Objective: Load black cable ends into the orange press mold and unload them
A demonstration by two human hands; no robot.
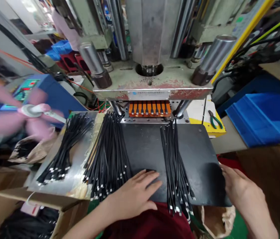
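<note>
My left hand [140, 191] is open, its fingers spread over the front edge of a black work board [144, 149]. My right hand [246, 192] is at the board's right edge; its fingertips are mostly hidden there, so its grip is unclear. Between my hands lies a bundle of black cables [173, 159], metal connector tips toward me. A thicker cable bundle [108, 156] spreads left of my left hand. Beyond the board, an orange mold [149, 108] with several black cable ends in a row sits beneath the press's plate [152, 84].
Another cable bundle [67, 146] lies on a metal sheet [76, 166] at left. A pink fan [32, 111] spins nearby. Bottom left stands a carton [65, 212] with black cables. Green-handled pliers [214, 120] and blue bins [261, 116] are at right. Steel guide posts [219, 56] rise ahead.
</note>
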